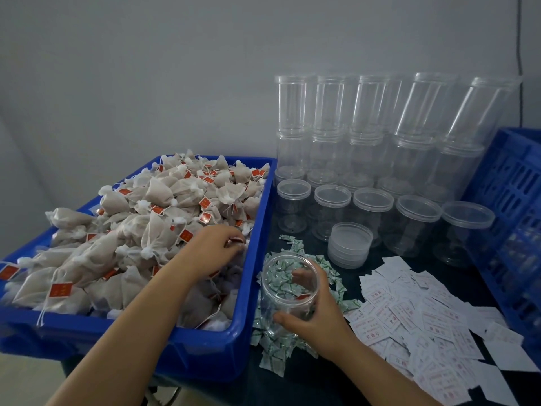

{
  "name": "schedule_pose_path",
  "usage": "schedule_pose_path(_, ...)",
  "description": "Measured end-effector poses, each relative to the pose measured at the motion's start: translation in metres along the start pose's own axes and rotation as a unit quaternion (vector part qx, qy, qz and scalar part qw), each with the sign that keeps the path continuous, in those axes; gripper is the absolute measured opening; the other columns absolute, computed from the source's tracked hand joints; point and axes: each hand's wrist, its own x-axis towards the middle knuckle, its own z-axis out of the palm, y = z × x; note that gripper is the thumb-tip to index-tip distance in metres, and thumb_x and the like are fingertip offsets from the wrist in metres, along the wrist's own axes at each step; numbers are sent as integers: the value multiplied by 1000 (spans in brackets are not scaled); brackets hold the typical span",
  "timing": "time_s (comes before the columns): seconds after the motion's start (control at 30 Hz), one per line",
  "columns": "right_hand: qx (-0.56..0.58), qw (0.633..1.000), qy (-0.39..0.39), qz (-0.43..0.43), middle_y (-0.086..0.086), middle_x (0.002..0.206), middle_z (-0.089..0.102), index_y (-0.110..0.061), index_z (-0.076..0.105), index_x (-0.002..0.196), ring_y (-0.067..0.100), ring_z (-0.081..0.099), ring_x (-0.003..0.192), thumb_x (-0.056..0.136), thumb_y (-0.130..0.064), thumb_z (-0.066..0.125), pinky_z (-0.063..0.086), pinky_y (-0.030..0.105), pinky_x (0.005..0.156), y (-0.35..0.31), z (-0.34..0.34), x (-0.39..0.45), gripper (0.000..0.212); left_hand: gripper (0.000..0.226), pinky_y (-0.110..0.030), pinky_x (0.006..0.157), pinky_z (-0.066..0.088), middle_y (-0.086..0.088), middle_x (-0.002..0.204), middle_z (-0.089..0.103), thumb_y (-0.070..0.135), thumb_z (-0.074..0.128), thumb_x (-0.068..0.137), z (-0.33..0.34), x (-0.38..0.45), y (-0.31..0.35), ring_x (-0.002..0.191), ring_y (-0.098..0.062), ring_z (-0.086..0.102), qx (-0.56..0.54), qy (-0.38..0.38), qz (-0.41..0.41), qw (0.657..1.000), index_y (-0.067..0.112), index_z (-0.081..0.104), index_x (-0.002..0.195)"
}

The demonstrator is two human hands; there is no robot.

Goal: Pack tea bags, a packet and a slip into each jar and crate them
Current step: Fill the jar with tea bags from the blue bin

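Observation:
A blue bin on the left is heaped with beige tea bags that carry red tags. My left hand reaches into the bin near its right wall, fingers curled down among the bags; what it holds is hidden. My right hand grips an open clear jar that stands on a pile of small green-and-white packets. White printed slips lie scattered to the right of the jar.
Clear jars stand in rows and stacks against the back wall. A stack of clear lids sits before them. A blue slatted crate stands at the right edge. The table top is dark.

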Motion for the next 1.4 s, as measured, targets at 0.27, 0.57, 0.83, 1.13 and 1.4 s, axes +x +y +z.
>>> schedule_pose_path(0.27,1,1000,0,4,-18,136,46,-79,24,122,-22,42,118,60,-49,86,45,-1,76,1,1,0,93,12,-8,70,35,11,94,61,17,56,93,-4,-1,8,83,2,53,-84,217,30,972,20,64,101)
schedule_pose_path(0.57,-2,1000,10,-2,-16,135,47,-77,25,124,-19,43,121,60,-49,86,43,-2,80,2,1,1,93,23,-10,67,48,20,86,63,20,65,88,3,-13,36,76,2,59,-266,150,122,944,39,52,94)
schedule_pose_path(0.83,20,1000,0,-6,-35,122,51,-74,26,127,-7,55,117,64,-38,86,49,8,83,1,3,2,94,7,-18,75,51,11,86,67,27,66,86,16,-17,52,82,-2,63,-176,10,249,952,24,64,91)
schedule_pose_path(1.13,34,999,-1,-6,-30,128,53,-70,29,129,-1,57,120,64,-33,86,52,14,85,3,4,2,94,12,-10,78,42,6,86,69,21,69,86,13,-20,59,81,-4,57,-91,9,301,949,12,71,94)
schedule_pose_path(1.4,28,1000,4,-14,-29,125,52,-71,29,128,-3,56,119,66,-33,86,52,13,83,2,4,1,93,5,-7,74,41,12,77,60,17,70,85,11,-19,62,70,1,53,-86,13,309,947,12,69,84)
